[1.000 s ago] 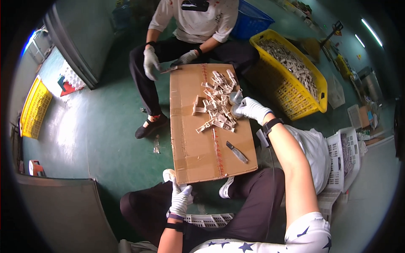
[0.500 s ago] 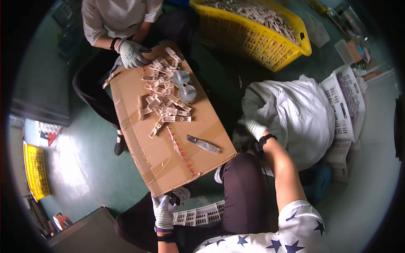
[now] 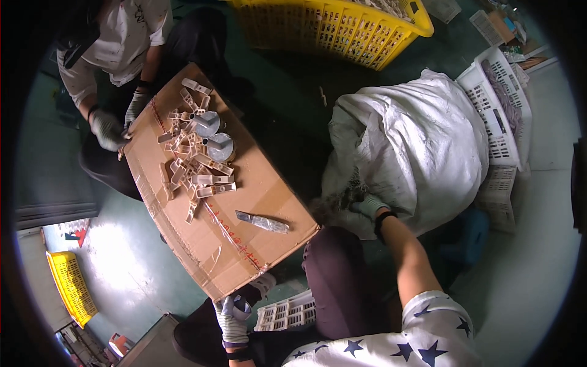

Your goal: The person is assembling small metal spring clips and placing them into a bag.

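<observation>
My left hand, in a striped work glove, is at the near corner of a cardboard sheet or box. Its fingers are curled up, and what they hold is not clear. My right hand, gloved too, reaches to the frayed mouth of a large white woven sack; its fingertips are lost there. On the cardboard lie a heap of beige plastic parts, two round grey metal pieces with stems and a knife-like tool with a wrapped handle.
Across the cardboard sits a co-worker, whose gloved hand is at its far left edge. A yellow basket stands at the back. White crates flank the sack. Another white crate is between my legs; a yellow crate stands far left.
My right hand has moved down along the sack to its mouth. My left hand stays by the cardboard corner. The co-worker's hands have shifted along the far edge. The whole view has moved.
</observation>
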{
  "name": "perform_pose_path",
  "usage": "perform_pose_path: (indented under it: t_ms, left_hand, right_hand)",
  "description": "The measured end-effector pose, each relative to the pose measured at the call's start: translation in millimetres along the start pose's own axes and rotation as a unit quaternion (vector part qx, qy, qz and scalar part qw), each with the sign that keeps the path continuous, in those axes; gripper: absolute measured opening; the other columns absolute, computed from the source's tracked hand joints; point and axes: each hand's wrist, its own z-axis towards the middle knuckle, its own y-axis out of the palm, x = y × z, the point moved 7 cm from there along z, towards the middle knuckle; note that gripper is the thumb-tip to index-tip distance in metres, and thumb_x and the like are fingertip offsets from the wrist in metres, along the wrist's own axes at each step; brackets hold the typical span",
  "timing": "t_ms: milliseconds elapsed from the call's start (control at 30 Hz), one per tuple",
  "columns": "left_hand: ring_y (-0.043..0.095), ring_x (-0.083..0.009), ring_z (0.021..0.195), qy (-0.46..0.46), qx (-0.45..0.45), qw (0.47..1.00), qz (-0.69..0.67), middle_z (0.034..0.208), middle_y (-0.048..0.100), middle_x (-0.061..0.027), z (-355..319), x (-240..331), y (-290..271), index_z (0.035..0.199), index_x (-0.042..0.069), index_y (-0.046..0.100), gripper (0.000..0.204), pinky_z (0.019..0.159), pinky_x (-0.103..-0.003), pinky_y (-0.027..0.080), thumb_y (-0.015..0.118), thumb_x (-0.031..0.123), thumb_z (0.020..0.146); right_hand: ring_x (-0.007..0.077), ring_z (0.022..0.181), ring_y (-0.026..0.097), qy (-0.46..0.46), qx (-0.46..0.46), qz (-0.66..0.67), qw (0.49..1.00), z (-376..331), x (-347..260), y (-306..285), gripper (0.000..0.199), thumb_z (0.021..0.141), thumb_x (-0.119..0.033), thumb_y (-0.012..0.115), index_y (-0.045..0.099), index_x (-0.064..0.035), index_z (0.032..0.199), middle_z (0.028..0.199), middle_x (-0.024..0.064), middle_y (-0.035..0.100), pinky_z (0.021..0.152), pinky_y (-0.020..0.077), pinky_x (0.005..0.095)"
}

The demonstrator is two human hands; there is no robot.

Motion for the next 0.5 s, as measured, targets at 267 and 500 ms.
perform_pose_path:
  t_ms: [267,500]
  left_hand:
    - [0.057,-0.0188,0.1,-0.006,-0.009,1.0,0.017,0.118,0.057,-0.006,-2,1,18,0.136,0.013,0.044,0.054,0.081,-0.033,0.051,0.063,0.006,0.085]
    - [0.057,-0.0157,0.093,-0.003,0.003,1.0,0.029,0.109,0.059,-0.0044,-4,5,21,0.128,0.011,0.049,0.048,0.078,-0.03,0.05,0.064,0.01,0.083]
  right_hand:
    - [0.0336,0.134,0.041,0.135,0.203,0.096,0.965,-10,-17,32,0.079,0.077,-0.033,0.075,0.039,-0.0011,0.14,0.146,0.0214,0.039,0.108,0.038,0.0386]
    - [0.0407,0.135,0.033,-0.005,0.207,-0.144,0.968,-35,-50,45,0.057,0.084,-0.024,0.062,0.043,-0.0164,0.137,0.147,0.0243,0.033,0.109,0.0349,0.0469]
